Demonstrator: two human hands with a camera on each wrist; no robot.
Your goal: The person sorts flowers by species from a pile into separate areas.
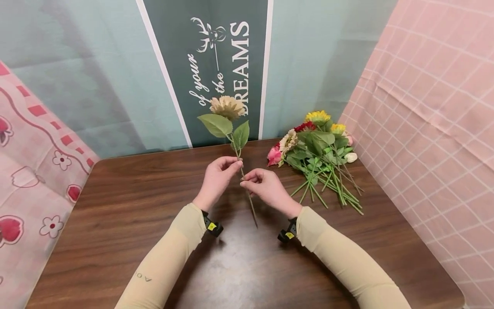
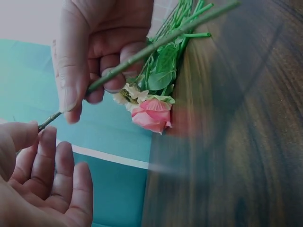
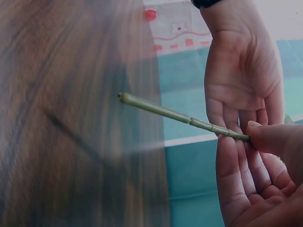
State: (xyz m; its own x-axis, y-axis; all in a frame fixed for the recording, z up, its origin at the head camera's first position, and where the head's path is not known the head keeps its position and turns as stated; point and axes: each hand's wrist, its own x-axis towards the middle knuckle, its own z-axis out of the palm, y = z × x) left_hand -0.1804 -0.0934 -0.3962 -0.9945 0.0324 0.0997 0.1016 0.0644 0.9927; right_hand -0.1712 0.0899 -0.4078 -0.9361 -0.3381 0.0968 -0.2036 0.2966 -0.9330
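Note:
Both hands hold one artificial flower (image 1: 227, 107) with a cream-beige bloom and two green leaves, tilted above the table. My left hand (image 1: 219, 178) pinches its stem just under the leaves between thumb and fingertips. Lower down, my right hand (image 1: 268, 189) pinches the same stem (image 3: 161, 111) between thumb and forefinger. The bare stem end sticks out below, toward the front of the table. In the left wrist view the other fingers of the left hand (image 2: 57, 184) spread loosely beside the stem, and the bloom is out of sight.
A pile of artificial flowers (image 1: 316, 150) lies at the table's back right, with red, yellow, cream and pink blooms and green stems pointing forward. The brown wooden table (image 1: 127, 223) meets a teal curtain (image 1: 316, 64) behind. Pink cloth (image 1: 436, 128) hangs at the right.

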